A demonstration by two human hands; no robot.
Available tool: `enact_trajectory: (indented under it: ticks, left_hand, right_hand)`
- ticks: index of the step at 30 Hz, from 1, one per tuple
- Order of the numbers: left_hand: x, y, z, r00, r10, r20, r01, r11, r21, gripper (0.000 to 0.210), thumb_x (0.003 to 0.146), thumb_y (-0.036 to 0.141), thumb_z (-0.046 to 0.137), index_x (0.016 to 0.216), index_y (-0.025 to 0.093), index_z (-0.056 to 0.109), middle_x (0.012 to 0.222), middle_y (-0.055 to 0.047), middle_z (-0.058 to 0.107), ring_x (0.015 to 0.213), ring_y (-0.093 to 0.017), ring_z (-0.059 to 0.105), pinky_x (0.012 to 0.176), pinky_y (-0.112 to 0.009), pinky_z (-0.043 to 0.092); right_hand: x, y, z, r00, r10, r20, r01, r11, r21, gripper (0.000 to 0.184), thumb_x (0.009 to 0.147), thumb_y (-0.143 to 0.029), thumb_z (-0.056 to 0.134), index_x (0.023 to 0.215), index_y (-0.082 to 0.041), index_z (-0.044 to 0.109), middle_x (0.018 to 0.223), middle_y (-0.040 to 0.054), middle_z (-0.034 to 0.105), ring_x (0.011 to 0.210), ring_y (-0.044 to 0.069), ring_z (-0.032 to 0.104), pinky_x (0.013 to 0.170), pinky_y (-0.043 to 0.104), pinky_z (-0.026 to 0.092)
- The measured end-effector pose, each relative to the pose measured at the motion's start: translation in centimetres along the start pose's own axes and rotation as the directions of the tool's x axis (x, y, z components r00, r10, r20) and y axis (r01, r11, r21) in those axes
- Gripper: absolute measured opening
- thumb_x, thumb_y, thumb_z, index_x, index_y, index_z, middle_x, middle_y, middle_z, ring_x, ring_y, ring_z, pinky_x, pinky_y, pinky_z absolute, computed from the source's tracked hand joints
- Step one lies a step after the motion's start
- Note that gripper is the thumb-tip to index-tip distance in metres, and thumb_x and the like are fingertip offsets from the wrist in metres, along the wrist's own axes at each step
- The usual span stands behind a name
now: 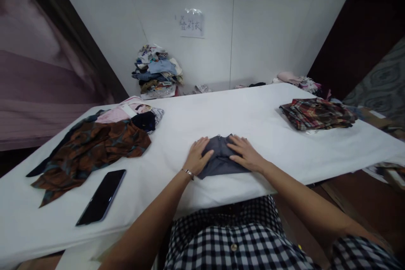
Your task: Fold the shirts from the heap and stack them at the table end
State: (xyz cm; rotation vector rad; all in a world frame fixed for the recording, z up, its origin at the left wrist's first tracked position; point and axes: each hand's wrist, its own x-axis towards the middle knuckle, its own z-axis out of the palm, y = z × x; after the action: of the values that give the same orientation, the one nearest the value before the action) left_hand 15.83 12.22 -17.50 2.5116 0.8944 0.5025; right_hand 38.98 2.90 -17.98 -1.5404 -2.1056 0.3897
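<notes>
Dark grey cloth, a folded garment (221, 164), lies on the white-covered counter (218, 112) near its front edge, centred before the person. Its lower border runs roughly along that edge, with a strip of white sheet between them. The left hand (198, 157) rests palm down on its left side, the right hand (247, 156) on its right; both overlap its sides. The fingers of each hand lie extended, thumbs spread inward over the cloth, and no pinch shows.

Beyond the garment, white sheet stretches to the far edge, where a tall clothes pile (158, 69) stands just behind, against the wall (268, 21). On the right, bare sheet separates the right hand from a plaid stack (318, 114) set near the right end. On the left, another bare band lies between the left hand and a rumpled brown patterned garment (101, 145), whose tip reaches toward the front. A dark phone (101, 197) lies aslant between that garment and the front edge, apart from the left forearm. The person's checked clothing (236, 244) is close to the front edge.
</notes>
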Motion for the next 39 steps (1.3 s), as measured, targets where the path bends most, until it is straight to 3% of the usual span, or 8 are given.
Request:
enact_trajectory:
  ticks: [2,5,7,10,14,20,27,39]
  left_hand:
    - [-0.5,-0.9,-1.2,0.978,-0.109,-0.179,0.102,0.994,-0.044,0.049,0.09,0.044,0.039,0.131,0.019,0.05,0.143,-0.009,0.044,0.135,-0.021,0.034,0.114,-0.042,0.021]
    - [-1.0,-2.2,-2.4,0.907,-0.324,-0.27,0.31,0.946,-0.094,0.049,0.088,0.046,0.043,0.124,0.015,0.056,0.139,-0.013,0.049,0.13,-0.023,0.041,0.111,-0.038,0.029]
    - [-0.7,-2.6,-2.6,0.866,-0.461,-0.192,0.441,0.887,-0.138,0.058,0.085,0.05,0.048,0.128,0.012,0.052,0.138,-0.016,0.049,0.126,-0.026,0.047,0.106,-0.037,0.035]
    - [0.9,-2.1,-2.1,0.831,-0.555,-0.045,0.536,0.819,-0.204,0.075,0.076,0.056,0.059,0.135,0.013,0.043,0.137,-0.018,0.05,0.122,-0.03,0.05,0.102,-0.038,0.039]
    - [3.5,-0.5,-1.4,0.744,-0.652,0.146,0.635,0.622,-0.458,0.071,0.06,0.04,0.078,0.122,0.012,0.055,0.125,-0.02,0.059,0.116,-0.033,0.055,0.095,-0.039,0.044]
    - [3.5,1.7,-2.1,0.667,-0.549,0.503,0.705,0.248,-0.664,0.036,0.073,0.038,0.067,0.092,0.008,0.067,0.088,-0.017,0.073,0.076,-0.028,0.07,0.07,-0.037,0.057]
    - [1.0,2.0,-2.7,0.592,-0.605,0.533,0.673,0.007,-0.739,0.028,0.076,0.03,0.065,0.089,0.006,0.068,0.073,-0.014,0.073,0.061,-0.023,0.068,0.063,-0.034,0.058]
    - [-2.9,2.5,-1.9,0.735,-0.674,0.07,0.453,0.412,-0.791,0.02,0.068,0.018,0.071,0.087,0.012,0.068,0.091,-0.01,0.074,0.079,-0.022,0.069,0.069,-0.029,0.056]
  right_hand:
    - [-1.2,-0.4,-1.1,0.963,0.08,-0.256,-0.048,0.991,0.127,0.047,0.086,-0.052,0.052,0.124,-0.025,0.059,0.143,0.0081,0.042,0.137,0.027,0.029,0.112,0.051,0.017]
    - [-4.1,-1.7,-1.7,0.754,0.459,-0.47,-0.13,0.806,0.578,0.035,0.081,-0.049,0.059,0.1,-0.021,0.068,0.113,0.0103,0.066,0.11,0.027,0.057,0.098,0.047,0.041]
    - [-6.3,-3.1,-1.2,0.667,0.701,-0.252,-0.159,0.464,0.871,0.033,0.076,-0.047,0.065,0.094,-0.02,0.066,0.095,0.0087,0.07,0.085,0.023,0.066,0.082,0.042,0.051]
    - [-8.9,-5.9,0.4,0.661,0.722,0.204,-0.229,-0.065,0.971,0.034,0.074,-0.04,0.071,0.099,-0.018,0.062,0.095,0.0101,0.07,0.079,0.022,0.068,0.073,0.036,0.053]
    - [-9.5,-8.8,2.3,0.695,0.551,0.462,-0.294,-0.369,0.882,0.03,0.082,-0.035,0.064,0.103,-0.015,0.058,0.107,0.0147,0.067,0.097,0.024,0.066,0.079,0.035,0.054]
    - [-6.9,-9.3,3.3,0.719,0.531,0.448,-0.136,-0.524,0.841,0.035,0.085,-0.044,0.06,0.096,-0.012,0.056,0.113,0.0181,0.062,0.106,0.025,0.062,0.092,0.038,0.05]
    - [-4.7,-9.4,5.2,0.689,0.615,0.384,0.123,-0.622,0.773,0.036,0.086,-0.052,0.055,0.086,-0.016,0.055,0.09,0.0083,0.065,0.094,0.02,0.064,0.093,0.037,0.049]
    - [-0.5,-8.8,3.8,0.685,0.578,0.444,-0.279,-0.354,0.893,0.052,0.079,-0.062,0.056,0.112,-0.021,0.061,0.106,0.0082,0.067,0.083,0.021,0.063,0.066,0.035,0.054]
